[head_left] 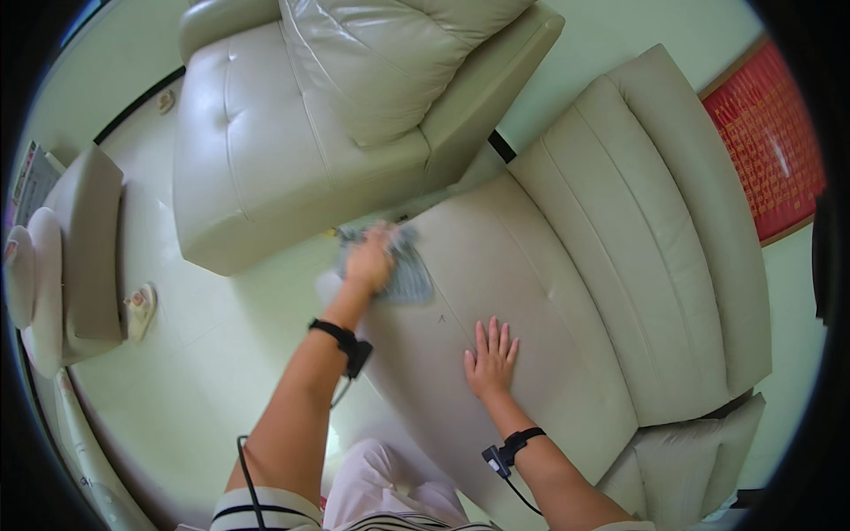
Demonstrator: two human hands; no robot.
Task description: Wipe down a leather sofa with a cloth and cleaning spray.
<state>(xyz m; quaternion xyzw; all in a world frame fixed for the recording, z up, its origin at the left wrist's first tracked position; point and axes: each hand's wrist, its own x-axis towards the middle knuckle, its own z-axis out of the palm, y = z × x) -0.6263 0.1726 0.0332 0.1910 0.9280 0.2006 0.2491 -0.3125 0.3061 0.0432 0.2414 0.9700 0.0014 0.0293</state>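
Observation:
A grey-blue cloth is bunched under my left hand, which grips it at the front corner of a beige leather sofa seat. Part of the cloth drapes over the seat edge, and hand and cloth are blurred. My right hand lies palm down on the same cushion with its fingers spread and nothing in it. Between the two hands the leather carries a small dark mark. Each wrist wears a black strap with a small cabled device.
A second beige leather seat with a large cushion stands across a narrow gap. The sofa's backrest rises at right. Slippers lie on the pale tiled floor. A red framed panel hangs on the wall.

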